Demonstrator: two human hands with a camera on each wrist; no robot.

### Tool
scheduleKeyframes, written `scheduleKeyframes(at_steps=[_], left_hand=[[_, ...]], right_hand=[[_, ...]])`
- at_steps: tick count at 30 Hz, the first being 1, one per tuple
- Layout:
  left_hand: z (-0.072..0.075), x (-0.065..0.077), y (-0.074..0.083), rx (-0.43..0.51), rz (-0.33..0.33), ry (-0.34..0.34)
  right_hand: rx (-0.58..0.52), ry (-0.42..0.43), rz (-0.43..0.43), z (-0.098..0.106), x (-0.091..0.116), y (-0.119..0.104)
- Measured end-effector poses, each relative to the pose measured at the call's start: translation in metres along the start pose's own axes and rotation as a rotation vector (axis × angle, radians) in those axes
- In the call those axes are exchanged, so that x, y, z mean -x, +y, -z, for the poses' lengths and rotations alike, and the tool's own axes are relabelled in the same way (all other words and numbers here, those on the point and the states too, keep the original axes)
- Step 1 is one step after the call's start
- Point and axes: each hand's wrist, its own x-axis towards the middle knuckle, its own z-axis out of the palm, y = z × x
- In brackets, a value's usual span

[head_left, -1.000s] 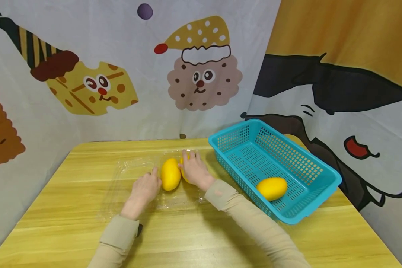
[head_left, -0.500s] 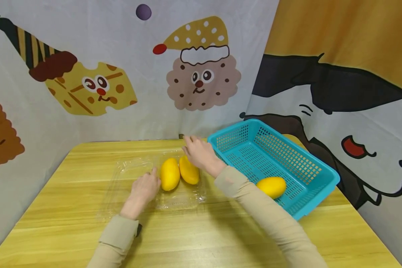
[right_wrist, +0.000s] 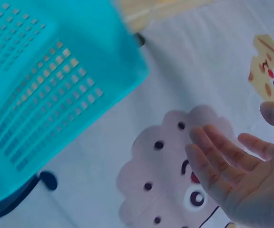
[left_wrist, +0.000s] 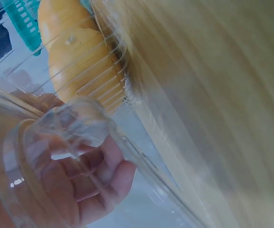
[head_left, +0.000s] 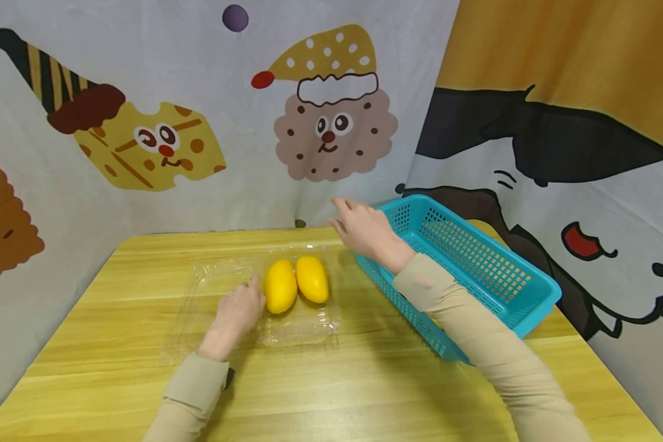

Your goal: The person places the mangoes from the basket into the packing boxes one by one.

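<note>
Two yellow mangoes lie side by side in an open clear plastic box, the left mango [head_left: 280,286] and the right mango [head_left: 312,280]. My left hand [head_left: 240,310] holds the box [head_left: 298,334] near the fold between its tray and lid; the left wrist view shows curled fingers [left_wrist: 120,178] at the clear edge. Nothing is in my right hand [head_left: 367,230], raised over the near-left end of a blue basket [head_left: 475,245], fingers spread loosely, as the right wrist view confirms. A third mango in the basket is almost wholly hidden by my right sleeve.
The box's clear lid [head_left: 210,282] lies flat to the left on the wooden table [head_left: 331,393]. Behind the table hangs a cloth [head_left: 243,202] with cartoon prints. The basket stands at the table's right side, close to the cloth.
My right hand has let go of the right mango, which sits in the box, and has moved up and right toward the basket. My left hand has stayed in place.
</note>
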Motion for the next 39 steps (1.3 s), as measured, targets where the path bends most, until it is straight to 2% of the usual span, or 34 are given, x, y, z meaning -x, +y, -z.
scheduleKeyframes(at_steps=[9,16,25,28,34,39], left_hand=[[0.002,0.001,0.000,-0.008,-0.008,-0.002],[0.001,0.001,0.001,-0.001,-0.001,-0.008],[0.000,0.002,0.001,0.005,-0.010,-0.006],[0.000,0.002,0.001,0.007,-0.010,-0.007],[0.000,0.002,0.001,0.010,-0.013,-0.002],[0.000,0.003,0.001,0.007,-0.015,0.008]], right_hand=[[0.004,-0.117,-0.030,0.007,0.020,0.044],[0.046,-0.235,-0.036,0.001,0.037,0.077],[0.092,-0.375,-0.012,-0.009,0.058,0.108],[0.097,-0.455,-0.008,-0.011,0.064,0.116],[0.115,-0.668,0.023,-0.014,0.078,0.125],[0.036,-0.812,0.007,-0.019,0.087,0.129]])
